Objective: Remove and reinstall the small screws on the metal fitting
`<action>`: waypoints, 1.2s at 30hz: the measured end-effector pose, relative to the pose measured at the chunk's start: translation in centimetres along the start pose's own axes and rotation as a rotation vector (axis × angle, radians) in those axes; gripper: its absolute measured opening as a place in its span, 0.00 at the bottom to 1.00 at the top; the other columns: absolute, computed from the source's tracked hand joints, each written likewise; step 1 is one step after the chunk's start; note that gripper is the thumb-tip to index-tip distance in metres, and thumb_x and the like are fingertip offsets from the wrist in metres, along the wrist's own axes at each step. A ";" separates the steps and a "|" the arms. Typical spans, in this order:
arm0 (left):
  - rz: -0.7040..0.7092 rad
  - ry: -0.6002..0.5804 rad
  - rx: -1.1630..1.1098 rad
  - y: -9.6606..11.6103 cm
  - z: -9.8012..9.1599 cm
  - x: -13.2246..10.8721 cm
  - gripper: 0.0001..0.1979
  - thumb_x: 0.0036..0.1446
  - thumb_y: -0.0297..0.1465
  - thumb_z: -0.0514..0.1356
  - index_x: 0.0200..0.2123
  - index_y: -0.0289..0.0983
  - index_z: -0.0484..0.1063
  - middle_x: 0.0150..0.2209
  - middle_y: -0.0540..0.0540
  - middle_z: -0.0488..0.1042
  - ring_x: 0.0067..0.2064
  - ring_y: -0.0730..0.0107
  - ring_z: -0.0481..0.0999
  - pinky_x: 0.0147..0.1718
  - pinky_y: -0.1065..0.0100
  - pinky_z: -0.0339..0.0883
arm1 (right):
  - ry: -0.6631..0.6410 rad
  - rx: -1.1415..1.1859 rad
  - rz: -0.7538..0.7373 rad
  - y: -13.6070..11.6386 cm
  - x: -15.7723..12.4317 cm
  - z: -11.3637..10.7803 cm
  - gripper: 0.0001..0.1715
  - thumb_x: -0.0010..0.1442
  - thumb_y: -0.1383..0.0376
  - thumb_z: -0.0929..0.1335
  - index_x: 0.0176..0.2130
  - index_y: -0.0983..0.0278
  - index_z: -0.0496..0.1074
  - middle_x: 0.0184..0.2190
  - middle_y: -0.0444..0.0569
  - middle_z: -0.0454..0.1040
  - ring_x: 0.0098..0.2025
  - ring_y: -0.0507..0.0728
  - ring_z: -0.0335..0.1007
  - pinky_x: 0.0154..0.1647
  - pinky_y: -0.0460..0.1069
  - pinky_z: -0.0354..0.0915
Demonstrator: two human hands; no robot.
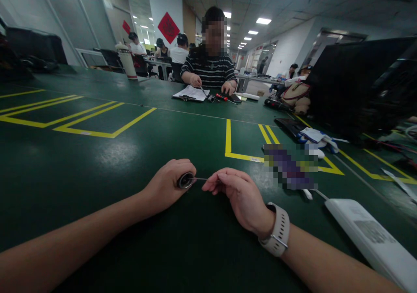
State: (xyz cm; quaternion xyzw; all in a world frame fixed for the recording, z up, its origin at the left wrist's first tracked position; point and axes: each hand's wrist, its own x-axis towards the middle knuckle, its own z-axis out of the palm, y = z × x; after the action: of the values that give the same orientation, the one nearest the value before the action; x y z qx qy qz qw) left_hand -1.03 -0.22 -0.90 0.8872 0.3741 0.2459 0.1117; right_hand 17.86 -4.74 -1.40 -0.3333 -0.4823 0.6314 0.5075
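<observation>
My left hand (167, 182) is wrapped round a short dark cylinder with a shiny metal rim (186, 180), its round end turned toward my right hand. From that rim a thin metal rod (200, 178) runs across to the fingertips of my right hand (239, 193). The right fingers are bent and close together around the rod's other end, hiding it. I cannot make out whether the rod goes inside the cylinder or only touches its rim. Both hands are above the green table (156, 241), close to its middle.
A white power strip (361, 223) lies at the right, near my right forearm. Beyond my right hand are a blurred-out phone-like object (288, 167) and gloves (317, 137). Across the table sits a person (210, 69) with a clipboard (192, 93) and a red-handled screwdriver (222, 97).
</observation>
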 end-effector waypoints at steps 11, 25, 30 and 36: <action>-0.023 -0.018 0.116 -0.1 0.0 -0.2 0.06 0.48 0.21 0.53 0.25 0.36 0.64 0.25 0.51 0.68 0.28 0.70 0.66 0.30 0.67 0.55 | -0.009 -0.481 -0.165 -1.2 -1.0 1.1 0.12 0.59 0.66 0.63 0.31 0.62 0.76 0.30 0.46 0.75 0.35 0.55 0.68 0.39 0.52 0.61; -0.051 0.013 -0.151 -0.1 0.2 0.0 0.07 0.52 0.28 0.55 0.23 0.36 0.62 0.24 0.53 0.63 0.27 0.73 0.64 0.26 0.71 0.56 | 0.014 0.013 0.008 -0.3 0.1 0.3 0.13 0.56 0.68 0.62 0.28 0.66 0.75 0.29 0.50 0.77 0.32 0.54 0.69 0.36 0.50 0.60; -0.081 0.037 -0.131 -0.1 0.2 0.0 0.06 0.51 0.26 0.55 0.23 0.36 0.62 0.23 0.53 0.63 0.26 0.74 0.64 0.26 0.71 0.56 | -0.015 -0.132 -0.064 -0.5 -0.4 0.3 0.13 0.58 0.66 0.62 0.31 0.64 0.76 0.31 0.49 0.76 0.35 0.55 0.68 0.38 0.51 0.60; -0.052 0.034 0.044 -0.1 0.2 -0.1 0.05 0.49 0.22 0.54 0.24 0.36 0.63 0.23 0.53 0.65 0.27 0.72 0.65 0.29 0.68 0.54 | -0.009 -0.466 -0.152 -1.1 -1.1 1.1 0.12 0.59 0.65 0.63 0.33 0.64 0.76 0.31 0.48 0.75 0.35 0.55 0.68 0.38 0.51 0.61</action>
State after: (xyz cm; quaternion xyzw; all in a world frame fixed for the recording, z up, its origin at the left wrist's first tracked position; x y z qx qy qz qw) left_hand -1.10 -0.23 -1.15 0.8751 0.4043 0.2496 0.0920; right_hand 17.48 -6.07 -0.04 -0.4014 -0.6409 0.4646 0.4607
